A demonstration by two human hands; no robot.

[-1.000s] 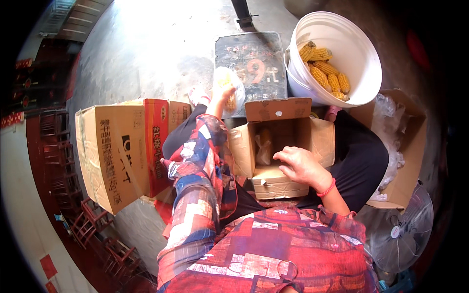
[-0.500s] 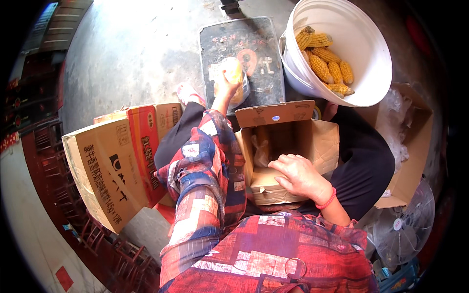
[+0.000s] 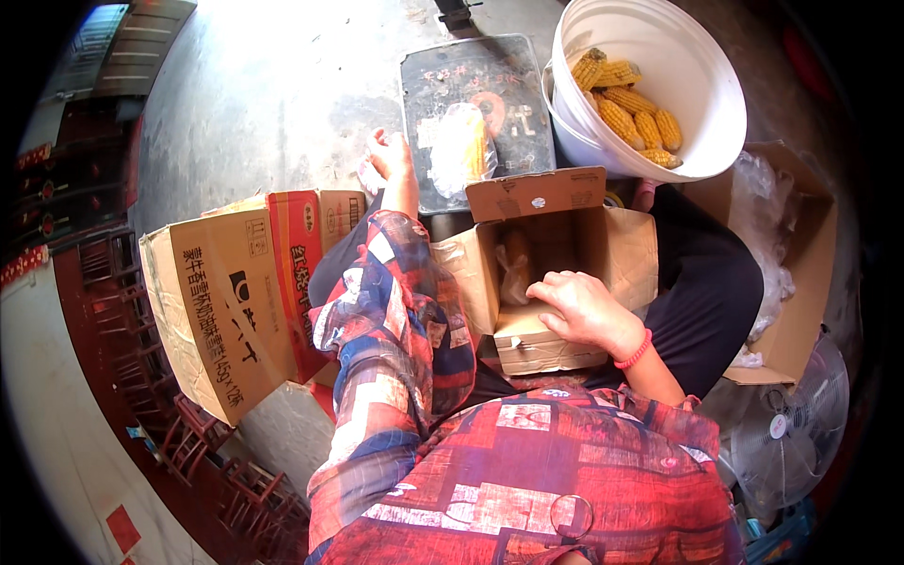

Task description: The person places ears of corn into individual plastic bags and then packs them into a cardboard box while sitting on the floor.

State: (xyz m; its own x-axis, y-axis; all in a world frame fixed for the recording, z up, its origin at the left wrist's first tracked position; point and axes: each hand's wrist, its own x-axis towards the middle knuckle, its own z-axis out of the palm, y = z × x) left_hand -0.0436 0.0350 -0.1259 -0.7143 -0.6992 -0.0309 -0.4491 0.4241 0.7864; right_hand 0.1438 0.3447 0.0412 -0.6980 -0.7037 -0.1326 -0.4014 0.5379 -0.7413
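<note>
A yellow corn cob in a clear plastic bag (image 3: 468,151) lies on a worn black platform (image 3: 424,80), like a scale's plate. My left hand (image 3: 395,168) is raised just left of the platform, apart from the corn, with fingers apart and nothing visible in them. Between my legs stands an open cardboard box (image 3: 535,200) with its flaps out. My right hand (image 3: 589,309) rests over its near flap, fingers stretched out and holding nothing. Inside the box, a bagged thing (image 3: 513,278) shows partly; shadow hides the rest.
At the upper right, a white bucket (image 3: 702,104) holds several bare corn cobs (image 3: 621,118). Behind my right knee, another carton (image 3: 805,254) contains clear plastic bags (image 3: 761,221). A fan (image 3: 786,433) stands near it. Printed cartons (image 3: 221,301) stand at my left.
My left hand has let go of the bagged corn and moved left, off the platform. The corn stays there. My right hand has hardly moved. The view has shifted slightly.
</note>
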